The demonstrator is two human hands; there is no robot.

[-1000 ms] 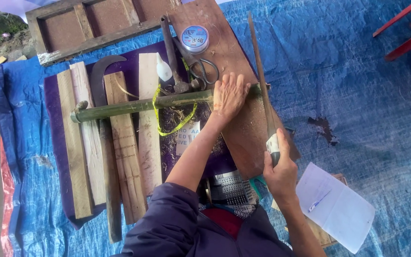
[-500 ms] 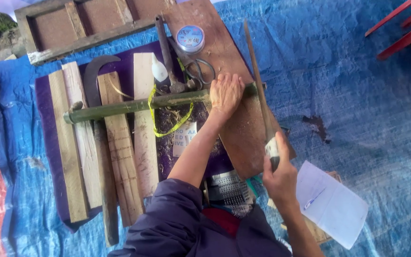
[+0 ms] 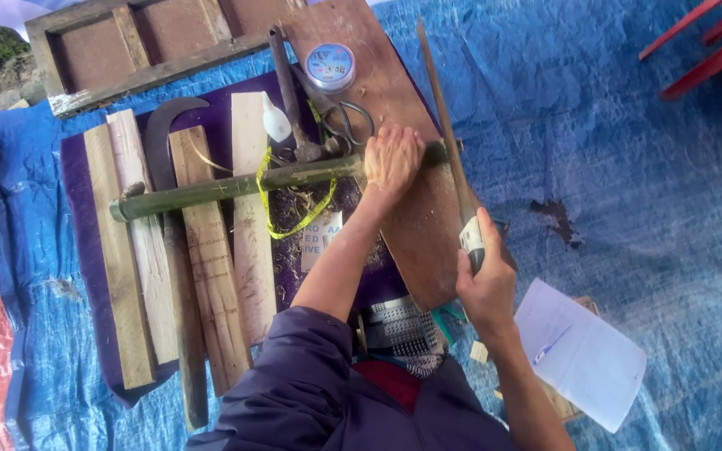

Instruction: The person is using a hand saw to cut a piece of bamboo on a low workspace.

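Note:
A green bamboo pole lies crosswise over several wooden planks and a brown board. My left hand presses down on the pole near its right end. My right hand grips the handle of a long thin saw, whose blade runs up and away across the pole's right end beside my left hand. A yellow tape measure strip loops around the pole.
A curved sickle, a hammer, scissors, a round blue-lidded tin and a white bottle lie near the pole. A wooden frame sits top left. A notebook with pen lies right, red chair legs top right, all on a blue tarp.
The saw and my right hand have shifted slightly along the cut; my left hand stays pressed on the bamboo. The view has moved a little.

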